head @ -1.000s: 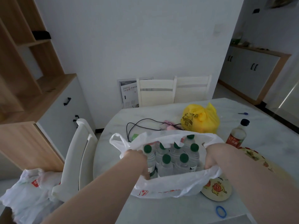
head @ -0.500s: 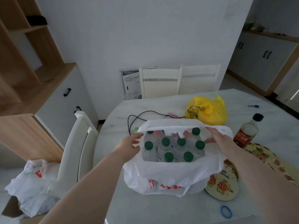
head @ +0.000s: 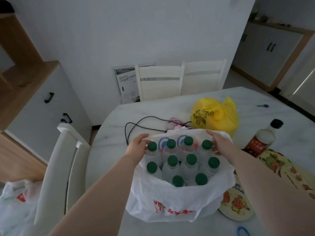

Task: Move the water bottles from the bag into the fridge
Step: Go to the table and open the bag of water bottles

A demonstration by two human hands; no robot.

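- Both forearms reach in from the near edge, almost straight, angled slightly toward each other over the table (head: 109,150).
- The bag (head: 170,201) sits between them. Its near wall sags low, and a plate (head: 236,206) lies against it on the right.
- The bottles (head: 173,165) stand upright inside the bag, packed close, with ten green caps showing. None is out yet, and no fridge is in view.
- The left hand (head: 138,148) pinches the bag's far rim at its left corner, fingers curled over the plastic.
- The right hand (head: 219,144) pinches the same rim at its right corner, palm turned inward. The hands are apart, with the back row of bottles between them.
- The step in hand looks like spreading the mouth open. It would go best if the far rim is pushed back and down below the caps before any bottle is lifted.
- Thin plastic is likely to spring back, so one hand should pin the rim while the other takes an outer bottle by the neck. Pulling one from the tight middle may tip its neighbours.
- Just beyond the rim lie a cable (head: 134,126) and a yellow bag (head: 214,116), with a sauce bottle (head: 260,140) to the right. The rim should not sweep into them.
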